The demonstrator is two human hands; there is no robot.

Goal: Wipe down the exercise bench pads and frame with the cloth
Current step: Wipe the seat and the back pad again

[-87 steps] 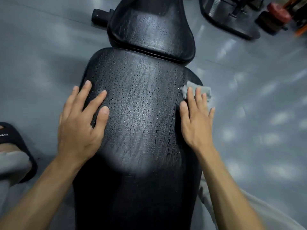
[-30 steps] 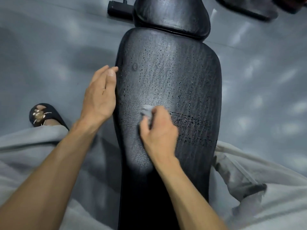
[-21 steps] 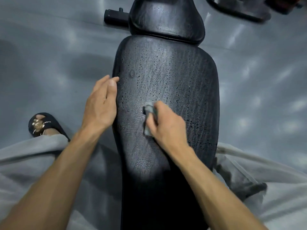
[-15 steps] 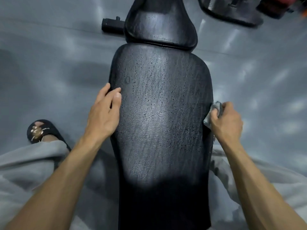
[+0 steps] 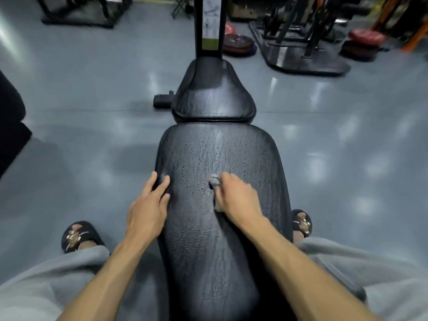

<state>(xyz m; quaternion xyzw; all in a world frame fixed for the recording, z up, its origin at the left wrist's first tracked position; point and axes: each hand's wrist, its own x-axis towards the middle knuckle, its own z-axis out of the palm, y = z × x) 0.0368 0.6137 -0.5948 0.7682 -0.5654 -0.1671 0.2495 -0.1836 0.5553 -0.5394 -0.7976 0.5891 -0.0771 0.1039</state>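
Right hand [image 5: 238, 198] is down on the long back pad [image 5: 222, 186], fingers curled and clamped on a small grey cloth [image 5: 215, 181] that pokes out at the fingertip end and again at the heel of the hand. The cloth sits near the middle of the pad's width, roughly a third of the way in from its far end. Left hand [image 5: 148, 209] rests flat on the pad's left edge, fingers straight and slightly apart, bracing.

The pad's long axis runs straight away from the person, towards the smaller seat pad [image 5: 214, 98] and the black upright post [image 5: 209, 26] beyond. Droplets speckle the surface ahead of the cloth and out to the right, so the wet ground lies forward of the right hand's fingers, and that hand is the nearer one to it. Looks like mid-wipe on the back pad, with the seat pad and frame likely not yet reached.

No containers in sight; weight plates [image 5: 238, 44] lie on the grey floor [image 5: 92, 93].
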